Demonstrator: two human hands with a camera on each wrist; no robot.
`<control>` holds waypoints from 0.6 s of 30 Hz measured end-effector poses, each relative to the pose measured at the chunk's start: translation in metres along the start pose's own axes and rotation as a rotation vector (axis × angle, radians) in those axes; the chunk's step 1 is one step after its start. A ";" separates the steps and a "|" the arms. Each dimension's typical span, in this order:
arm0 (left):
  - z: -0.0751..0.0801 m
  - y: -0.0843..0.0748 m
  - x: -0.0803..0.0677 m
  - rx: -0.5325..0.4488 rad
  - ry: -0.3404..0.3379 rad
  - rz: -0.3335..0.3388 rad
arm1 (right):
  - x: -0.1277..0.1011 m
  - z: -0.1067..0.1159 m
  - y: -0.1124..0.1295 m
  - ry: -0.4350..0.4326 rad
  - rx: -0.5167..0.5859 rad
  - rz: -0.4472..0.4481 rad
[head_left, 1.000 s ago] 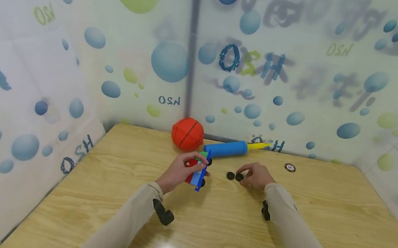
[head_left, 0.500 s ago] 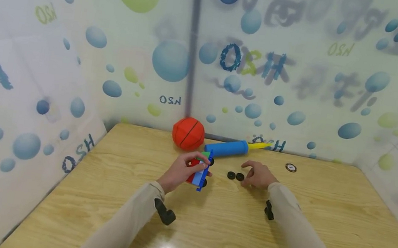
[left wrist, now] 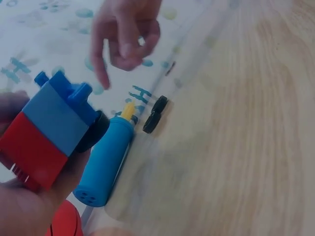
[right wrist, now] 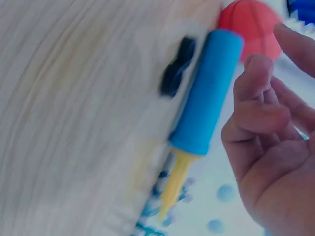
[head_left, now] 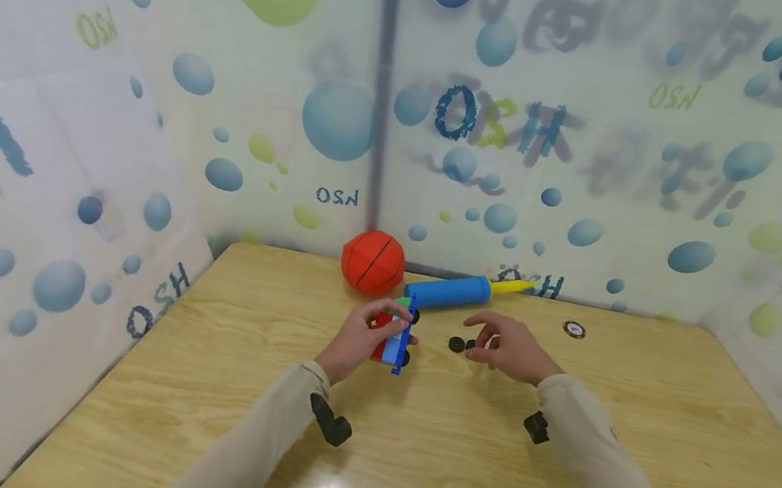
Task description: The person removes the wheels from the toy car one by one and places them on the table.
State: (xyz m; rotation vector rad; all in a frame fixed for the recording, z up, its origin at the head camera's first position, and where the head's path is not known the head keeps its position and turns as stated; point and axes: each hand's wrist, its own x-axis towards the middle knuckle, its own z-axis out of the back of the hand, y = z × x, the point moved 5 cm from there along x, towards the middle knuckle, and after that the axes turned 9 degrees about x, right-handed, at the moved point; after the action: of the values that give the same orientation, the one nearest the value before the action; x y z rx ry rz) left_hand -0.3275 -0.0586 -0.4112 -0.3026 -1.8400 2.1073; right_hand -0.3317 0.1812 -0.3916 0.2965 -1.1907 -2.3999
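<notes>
Toy block car [head_left: 394,335], wall lettering "OSH" [head_left: 496,122]

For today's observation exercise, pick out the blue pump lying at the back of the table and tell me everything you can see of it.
The blue pump is a smooth cylinder, plastic by its look, with a thinner yellow rod sticking out of its right end. Its left end cap shows small holes in the left wrist view. It lies flat on the wooden table along the back wall, beside the orange ball. Neither hand touches it.
</notes>
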 end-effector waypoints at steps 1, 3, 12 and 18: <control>0.001 0.001 0.000 -0.004 -0.019 0.002 | 0.000 -0.003 0.007 0.006 0.011 0.019; 0.002 0.002 0.001 -0.014 -0.057 0.012 | -0.001 -0.010 0.018 0.014 0.034 0.056; 0.000 0.000 0.002 -0.033 -0.090 0.015 | -0.002 -0.032 0.053 -0.058 -0.039 0.273; -0.002 0.000 0.005 0.000 -0.126 0.047 | -0.002 -0.045 0.064 -0.116 -0.054 0.360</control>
State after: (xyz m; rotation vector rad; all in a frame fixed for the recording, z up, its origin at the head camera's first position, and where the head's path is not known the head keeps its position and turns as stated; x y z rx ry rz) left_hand -0.3312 -0.0555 -0.4115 -0.2197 -1.9210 2.2043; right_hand -0.2946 0.1164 -0.3674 -0.0720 -1.1172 -2.1508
